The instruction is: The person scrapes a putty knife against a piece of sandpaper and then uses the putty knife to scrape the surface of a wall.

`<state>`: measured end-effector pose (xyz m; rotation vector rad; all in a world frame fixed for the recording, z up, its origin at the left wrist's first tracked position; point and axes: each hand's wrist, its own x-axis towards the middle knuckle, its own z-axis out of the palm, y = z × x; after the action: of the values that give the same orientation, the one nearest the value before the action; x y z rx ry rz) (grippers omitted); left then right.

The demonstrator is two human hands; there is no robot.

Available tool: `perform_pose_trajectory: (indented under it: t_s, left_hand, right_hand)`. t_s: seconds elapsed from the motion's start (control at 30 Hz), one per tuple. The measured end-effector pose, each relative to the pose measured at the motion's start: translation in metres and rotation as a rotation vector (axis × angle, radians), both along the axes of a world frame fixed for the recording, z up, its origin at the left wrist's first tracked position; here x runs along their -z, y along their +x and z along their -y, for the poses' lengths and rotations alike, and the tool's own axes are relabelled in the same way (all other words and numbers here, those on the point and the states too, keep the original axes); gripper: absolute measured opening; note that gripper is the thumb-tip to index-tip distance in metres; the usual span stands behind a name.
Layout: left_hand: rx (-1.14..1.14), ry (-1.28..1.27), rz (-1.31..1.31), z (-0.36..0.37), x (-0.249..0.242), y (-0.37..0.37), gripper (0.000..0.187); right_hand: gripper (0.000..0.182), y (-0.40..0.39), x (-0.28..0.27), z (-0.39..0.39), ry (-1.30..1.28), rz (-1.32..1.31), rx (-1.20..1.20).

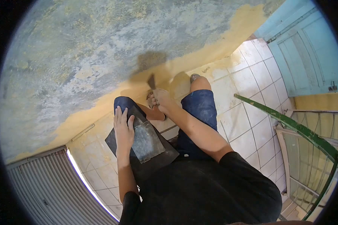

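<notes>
My right hand (161, 99) is closed round the handle of a small scraper (151, 81), whose dark blade points up toward the wall. The blade's shadow and the hand's shadow fall on the lower wall. My left hand (124, 128) lies flat with fingers stretched along my left thigh, over the edge of a black board (169, 154) resting on my lap. A worn grey rectangular sheet (148, 142) lies on the board, just right of the left hand.
The wall (90, 56) ahead has patchy blue-grey paint, with yellow along its base. White floor tiles (236, 120) surround my legs. A corrugated shutter (45, 183) is at lower left, a light-blue door (308, 52) at upper right. A green bar (289, 122) crosses the right side.
</notes>
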<state>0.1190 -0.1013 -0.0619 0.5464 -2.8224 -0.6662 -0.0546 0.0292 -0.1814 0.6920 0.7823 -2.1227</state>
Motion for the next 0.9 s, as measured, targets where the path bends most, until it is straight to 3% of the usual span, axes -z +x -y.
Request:
perform_pose_trajectory:
  t_s: [0.03, 0.07, 0.13, 0.17, 0.23, 0.37, 0.43, 0.57, 0.73, 0.9]
  left_hand:
    - [-0.014, -0.020, 0.051, -0.003, -0.005, 0.006, 0.043]
    - [-0.030, -0.040, 0.100, -0.005, -0.009, 0.012, 0.043]
    - [-0.069, -0.027, 0.088, -0.006, -0.013, 0.025, 0.043]
    - [-0.090, -0.010, 0.079, -0.007, -0.016, 0.031, 0.044]
    - [-0.128, -0.023, 0.064, -0.010, -0.016, 0.045, 0.043]
    - [-0.185, -0.026, 0.035, -0.017, -0.023, 0.068, 0.042]
    - [-0.215, -0.032, 0.013, -0.015, -0.023, 0.081, 0.041]
    - [-0.280, 0.006, 0.004, -0.010, -0.018, 0.104, 0.040]
    - [-0.256, 0.017, -0.142, 0.007, 0.018, 0.123, 0.042]
    - [-0.269, 0.107, -0.139, 0.024, 0.027, 0.131, 0.044]
  right_hand:
    - [0.017, 0.002, 0.000, 0.001, -0.074, 0.184, 0.119]
    - [0.017, -0.005, -0.001, 0.003, -0.079, 0.180, 0.100]
    - [0.014, -0.026, 0.001, 0.009, 0.385, 0.129, 0.287]
    - [0.014, -0.030, 0.004, 0.012, 0.380, 0.121, 0.269]
    - [0.018, -0.034, 0.006, 0.022, 0.476, -0.229, 0.250]
    - [0.015, 0.002, -0.025, 0.047, 0.334, -0.279, -0.002]
    - [0.015, 0.023, -0.030, 0.052, 0.246, -0.202, -0.308]
    - [0.019, 0.038, -0.007, 0.071, 0.269, -0.391, -0.473]
    - [0.021, 0.009, 0.063, 0.076, 0.777, -0.722, -0.412]
    - [0.022, -0.008, 0.081, 0.061, 0.998, -0.785, -0.325]
